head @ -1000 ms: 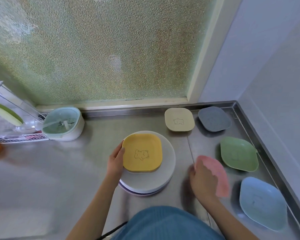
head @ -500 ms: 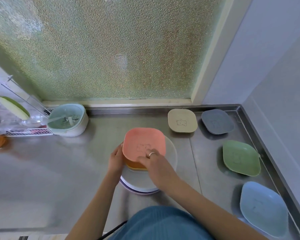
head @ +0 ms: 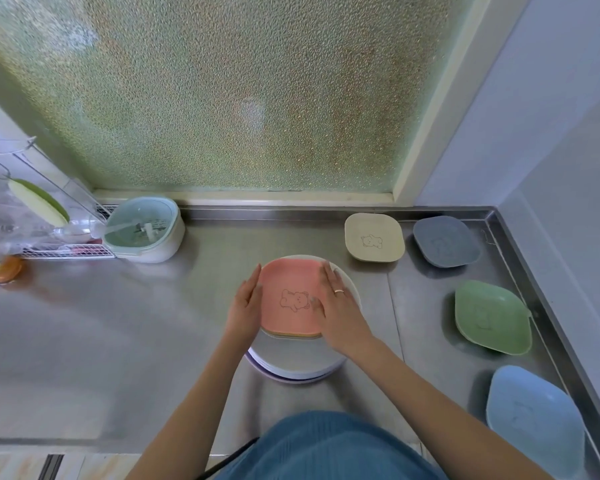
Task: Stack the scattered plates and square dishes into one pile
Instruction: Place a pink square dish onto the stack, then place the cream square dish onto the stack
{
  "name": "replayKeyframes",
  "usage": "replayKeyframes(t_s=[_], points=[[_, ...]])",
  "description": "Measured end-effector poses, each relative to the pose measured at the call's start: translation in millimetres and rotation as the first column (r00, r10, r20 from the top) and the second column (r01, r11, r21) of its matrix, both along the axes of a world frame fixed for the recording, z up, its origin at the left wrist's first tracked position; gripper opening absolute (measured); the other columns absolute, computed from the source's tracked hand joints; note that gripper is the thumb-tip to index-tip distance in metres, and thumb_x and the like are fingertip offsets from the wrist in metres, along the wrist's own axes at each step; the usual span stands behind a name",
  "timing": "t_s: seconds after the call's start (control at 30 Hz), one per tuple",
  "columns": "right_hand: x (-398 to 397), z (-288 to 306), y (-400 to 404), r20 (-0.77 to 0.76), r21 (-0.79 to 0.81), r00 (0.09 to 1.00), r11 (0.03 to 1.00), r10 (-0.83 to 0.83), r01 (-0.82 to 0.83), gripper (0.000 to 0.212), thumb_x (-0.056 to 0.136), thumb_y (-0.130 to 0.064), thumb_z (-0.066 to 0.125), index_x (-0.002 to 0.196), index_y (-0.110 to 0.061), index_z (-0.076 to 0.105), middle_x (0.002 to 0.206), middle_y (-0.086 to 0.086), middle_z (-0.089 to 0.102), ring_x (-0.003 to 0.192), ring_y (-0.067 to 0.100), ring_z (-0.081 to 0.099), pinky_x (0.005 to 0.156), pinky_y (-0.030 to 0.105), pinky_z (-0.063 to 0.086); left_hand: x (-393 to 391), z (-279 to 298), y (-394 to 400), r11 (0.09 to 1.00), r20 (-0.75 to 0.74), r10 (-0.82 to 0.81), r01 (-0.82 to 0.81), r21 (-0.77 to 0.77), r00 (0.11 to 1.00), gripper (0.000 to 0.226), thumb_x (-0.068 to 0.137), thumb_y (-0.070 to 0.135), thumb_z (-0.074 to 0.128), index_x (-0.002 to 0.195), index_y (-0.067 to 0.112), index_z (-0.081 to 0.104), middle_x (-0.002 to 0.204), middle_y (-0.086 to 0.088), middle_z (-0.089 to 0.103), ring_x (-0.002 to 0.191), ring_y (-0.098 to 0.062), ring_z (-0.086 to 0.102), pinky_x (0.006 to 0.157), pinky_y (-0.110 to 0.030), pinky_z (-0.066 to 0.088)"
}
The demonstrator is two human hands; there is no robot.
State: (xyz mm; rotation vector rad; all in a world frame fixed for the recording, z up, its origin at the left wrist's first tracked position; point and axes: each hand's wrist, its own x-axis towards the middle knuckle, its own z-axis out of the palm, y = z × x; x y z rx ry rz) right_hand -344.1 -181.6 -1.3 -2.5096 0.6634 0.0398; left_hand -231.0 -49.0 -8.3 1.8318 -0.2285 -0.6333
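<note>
A pink square dish (head: 293, 299) with a bear drawn on it was seen on top of the pile, in the middle of the steel desk (head: 101, 323). Under it a yellow dish (head: 293, 336) showed only as a thin edge, and below that lay a stack of white round plates (head: 291, 362) with a lilac rim at the bottom. The dish was pressed from both sides: the left hand (head: 245, 306) was laid flat against its left edge, and the right hand (head: 338, 308), with a ring on one finger, against its right edge. The fingers (head: 326, 278) of both hands were held straight and together, not curled under the dish.

To the right, four dishes were left unstacked and apart from one another: a beige dish (head: 374, 242) and a grey dish (head: 445, 245) near the back, a green dish (head: 492, 317) beside the raised rim of the desk, and a blue dish (head: 534, 420) nearest the person, partly cut off by the lower edge. Nothing was seen between them and the pile.

At the back left, a pale green bowl with a strainer (head: 142, 230) was set beside a wire rack (head: 42, 216); what lay in the rack could not be made out clearly. A frosted window (head: 222, 91) stood behind. The marks on the grey, green and blue dishes were too faint to read.
</note>
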Motion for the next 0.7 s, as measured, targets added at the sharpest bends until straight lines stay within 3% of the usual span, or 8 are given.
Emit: replayKeyframes(t_s=[0.13,0.23,0.33,0.47,0.6,0.7], points=[[1,-6,-1,0.005,0.04,1.0,0.999,0.003,-0.004,0.06,0.1,-0.032,0.026,0.148,-0.013,-0.005,0.158,0.003,-0.003,0.145,0.016,0.005,0.118,0.035,0.01,0,-4,-1,0.999,-0.031,0.029,-0.03,-0.013,0.999,0.04,0.1,0.022,0.038,0.14,0.026,0.042,0.123,0.009,0.047,0.114,-0.007,0.045,0.095,-0.023,0.032],[3,-9,-10,0.102,0.057,0.994,0.998,-0.023,0.017,0.063,0.094,-0.043,0.02,0.149,-0.018,0.001,0.156,0.003,0.019,0.143,0.018,0.017,0.115,0.045,0.017,1,-1,-1,0.996,-0.088,0.08,-0.084,-0.037,0.993,0.038,0.099,0.021,0.042,0.137,0.026,0.048,0.124,0.01,0.052,0.114,-0.009,0.048,0.094,-0.024,0.035],[5,-11,-37,0.204,0.109,0.96,0.979,-0.191,0.172,0.057,0.098,-0.033,0.032,0.149,-0.015,0.014,0.151,0.009,0.032,0.133,0.029,0.036,0.108,0.046,0.03,1,1,0,0.991,-0.137,0.12,-0.128,-0.047,0.983,0.036,0.098,0.021,0.045,0.132,0.024,0.053,0.121,0.011,0.055,0.11,-0.009,0.051,0.09,-0.023,0.037],[12,-27,-88,0.038,-0.024,0.939,0.939,-0.341,0.342,0.055,0.097,-0.023,0.039,0.146,-0.009,0.018,0.15,0.019,0.03,0.138,0.033,0.027,0.105,0.048,0.031,1,-5,0,0.988,-0.143,0.146,-0.152,-0.036,0.979,0.034,0.097,0.022,0.047,0.129,0.025,0.057,0.122,0.01,0.06,0.112,-0.011,0.054,0.089,-0.024,0.04],[15,-47,-117,-0.141,-0.105,0.932,0.941,-0.335,0.322,0.056,0.096,-0.021,0.043,0.145,-0.01,0.019,0.15,0.016,0.03,0.141,0.032,0.02,0.107,0.051,0.025,1,-7,0,0.984,-0.147,0.176,-0.178,-0.001,0.973,0.034,0.095,0.029,0.051,0.129,0.029,0.057,0.123,0.01,0.061,0.112,-0.01,0.055,0.091,-0.026,0.041],[14,-59,-126,-0.211,-0.194,0.933,0.948,-0.291,0.252,0.045,0.092,-0.016,0.048,0.136,-0.012,0.04,0.139,0.015,0.047,0.134,0.031,0.033,0.106,0.049,0.026,-1,-5,0,0.982,-0.143,0.187,-0.187,0.014,0.972,0.032,0.094,0.031,0.051,0.126,0.032,0.059,0.124,0.011,0.062,0.112,-0.009,0.057,0.092,-0.026,0.043]])
